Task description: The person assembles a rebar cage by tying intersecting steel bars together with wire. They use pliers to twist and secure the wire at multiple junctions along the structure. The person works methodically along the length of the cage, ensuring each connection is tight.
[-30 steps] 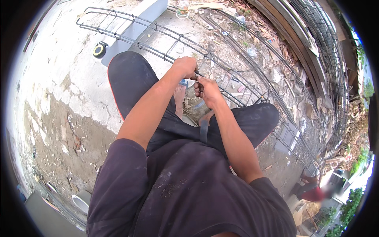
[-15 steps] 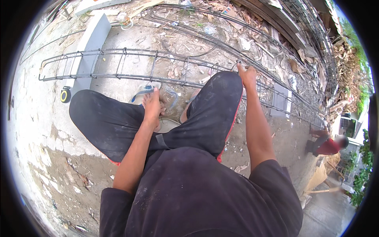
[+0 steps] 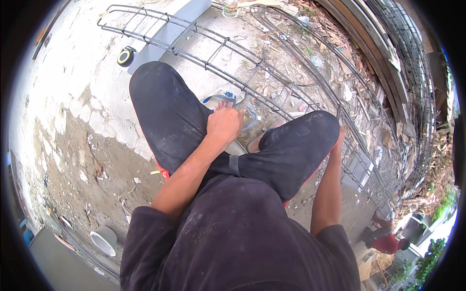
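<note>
A long cage of tied steel rebar [image 3: 209,63] runs from the upper left, past my knees, to the lower right. My left hand [image 3: 225,125] is closed between my legs, back of the hand up, just in front of my foot in a blue and white flip-flop [image 3: 224,95]. Whatever its fingers hold is hidden. My right hand [image 3: 341,136] is down beyond my right knee, close to the rebar cage. Only its edge shows, and the knee covers its fingers.
The cage's left end rests across a pale grey beam [image 3: 170,31], with a black and yellow tape measure [image 3: 125,56] beside it. A grey block [image 3: 357,170] lies under the cage at right. Another person [image 3: 386,242] is at far right. A bucket [image 3: 104,240] lies lower left.
The view has turned, shifting the cage, beam and tape measure. My left hand has rolled back-upward. My right hand, seen at the rebar before, is now mostly behind my knee.
</note>
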### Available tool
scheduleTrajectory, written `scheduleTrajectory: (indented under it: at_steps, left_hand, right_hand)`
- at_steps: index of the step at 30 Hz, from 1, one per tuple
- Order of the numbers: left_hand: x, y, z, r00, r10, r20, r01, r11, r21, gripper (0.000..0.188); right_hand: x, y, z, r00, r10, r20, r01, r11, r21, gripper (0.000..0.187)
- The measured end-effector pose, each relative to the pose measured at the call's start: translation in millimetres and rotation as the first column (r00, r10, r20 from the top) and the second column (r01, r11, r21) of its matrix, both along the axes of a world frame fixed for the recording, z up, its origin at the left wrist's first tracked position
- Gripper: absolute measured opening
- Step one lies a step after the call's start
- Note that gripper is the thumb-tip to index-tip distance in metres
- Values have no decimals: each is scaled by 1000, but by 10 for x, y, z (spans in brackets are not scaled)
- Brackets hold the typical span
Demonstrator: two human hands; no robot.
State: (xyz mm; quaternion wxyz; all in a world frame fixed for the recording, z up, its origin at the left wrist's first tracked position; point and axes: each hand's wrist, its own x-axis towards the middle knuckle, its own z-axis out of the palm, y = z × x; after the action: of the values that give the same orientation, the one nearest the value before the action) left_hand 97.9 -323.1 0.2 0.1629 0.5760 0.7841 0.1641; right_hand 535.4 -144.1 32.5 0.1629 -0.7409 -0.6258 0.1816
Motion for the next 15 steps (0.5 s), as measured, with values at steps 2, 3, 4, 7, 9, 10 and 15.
scheduleTrajectory:
  at_steps: [2,3,4,7,9,10,15]
  left_hand:
    - [-10,-11,169,989,29,143,-32,999,20,56]
    - [-10,-13,274,982,48,181,-60,996,64,59]
    - [3,-3,381,925,61,375,-64,998,-6,57]
    - [-7,21,654,542,183,820,-152,981,-119,51]
    - [5,-10,776,13,383,924,-159,913,-376,47]
    - [18,-23,821,-100,381,919,-157,906,-393,45]
    - [128,-10,917,-241,362,900,-191,892,-410,43]
  right_hand:
    - [-157,-24,612,970,-12,-242,-4,998,-68,41]
    - [-253,-67,970,943,-49,-330,18,995,-99,38]
    - [-390,-114,1304,967,5,-254,-31,995,-98,36]
    - [-954,-313,2024,983,169,67,-171,985,30,35]
    - [-1346,-387,2271,948,291,127,-296,955,26,36]
    - [-1533,-419,2312,919,347,188,-344,938,-47,32]
    - [-2383,-936,1613,798,-43,-601,-427,664,-614,34]
